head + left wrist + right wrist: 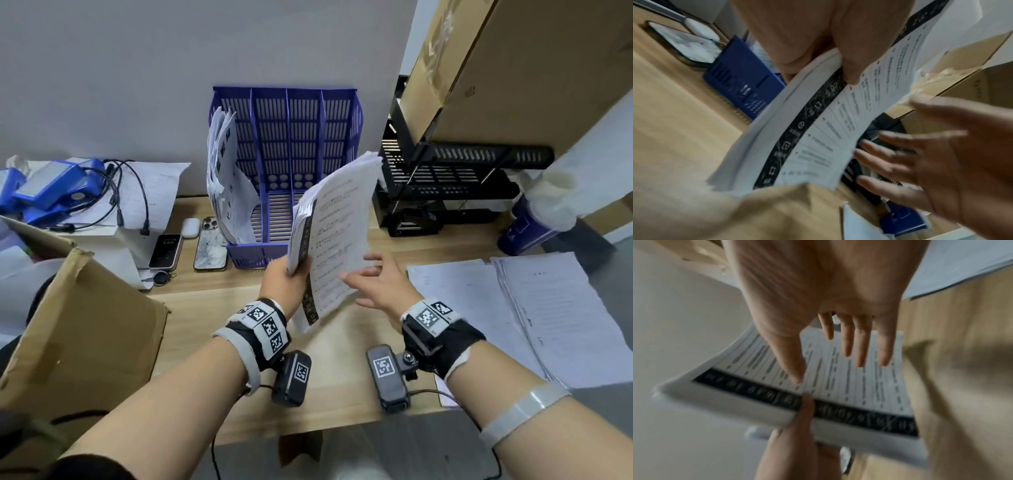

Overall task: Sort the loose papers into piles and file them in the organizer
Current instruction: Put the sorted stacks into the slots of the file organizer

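My left hand (286, 274) grips a thick stack of printed papers (334, 233) by its dark-banded edge, held up tilted in front of the purple organizer (287, 164). In the left wrist view the thumb presses on the stack of papers (818, 129) near the black band. My right hand (373, 281) hovers just right of the stack with fingers spread and straight; the right wrist view shows those fingers (859, 345) over the stack of papers (838, 378), contact unclear. The organizer's leftmost slot holds a bundle of sheets (226, 185); its other slots look empty.
More paper piles (513, 308) lie on the wooden desk (212, 308) at the right. A black tray rack (445, 178) stands right of the organizer. Two phones (210, 245) and an earbud case lie left of it. A cardboard box (78, 329) fills the near left.
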### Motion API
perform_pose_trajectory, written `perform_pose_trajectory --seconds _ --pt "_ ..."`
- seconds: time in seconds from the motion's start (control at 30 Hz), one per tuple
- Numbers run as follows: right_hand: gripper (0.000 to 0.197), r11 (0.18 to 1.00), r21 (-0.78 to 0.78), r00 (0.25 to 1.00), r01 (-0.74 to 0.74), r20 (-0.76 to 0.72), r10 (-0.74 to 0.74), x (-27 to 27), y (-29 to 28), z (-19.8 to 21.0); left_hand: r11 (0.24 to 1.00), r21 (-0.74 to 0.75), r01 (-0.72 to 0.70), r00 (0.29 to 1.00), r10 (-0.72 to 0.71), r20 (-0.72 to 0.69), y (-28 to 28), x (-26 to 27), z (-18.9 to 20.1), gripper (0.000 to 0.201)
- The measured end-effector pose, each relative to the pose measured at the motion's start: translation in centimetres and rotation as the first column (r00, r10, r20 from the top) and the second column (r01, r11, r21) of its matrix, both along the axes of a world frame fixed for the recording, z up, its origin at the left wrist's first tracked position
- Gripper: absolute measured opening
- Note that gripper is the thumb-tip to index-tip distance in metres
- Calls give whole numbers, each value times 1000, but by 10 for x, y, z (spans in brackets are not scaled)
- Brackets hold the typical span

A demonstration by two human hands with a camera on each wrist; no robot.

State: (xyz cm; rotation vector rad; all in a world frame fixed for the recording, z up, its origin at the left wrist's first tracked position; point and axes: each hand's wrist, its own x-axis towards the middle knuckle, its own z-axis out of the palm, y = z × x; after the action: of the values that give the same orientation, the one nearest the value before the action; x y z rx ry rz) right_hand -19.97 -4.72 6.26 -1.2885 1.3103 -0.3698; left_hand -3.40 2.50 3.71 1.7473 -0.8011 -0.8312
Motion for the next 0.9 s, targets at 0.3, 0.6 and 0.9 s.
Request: perform_pose_trajectory --seconds 0.3,0.6,0.9 --pt "27 851 -432 946 -300 -249 207 79 -1 98 941 -255 222 946 -144 292 -1 -9 57 75" --pt "19 849 -393 935 -353 -172 309 103 -29 128 993 -33 115 968 -105 228 -13 36 26 107" --pt "34 844 -347 912 -410 -174 372 145 -66 124 999 14 38 988 -40 148 -55 59 13 101"
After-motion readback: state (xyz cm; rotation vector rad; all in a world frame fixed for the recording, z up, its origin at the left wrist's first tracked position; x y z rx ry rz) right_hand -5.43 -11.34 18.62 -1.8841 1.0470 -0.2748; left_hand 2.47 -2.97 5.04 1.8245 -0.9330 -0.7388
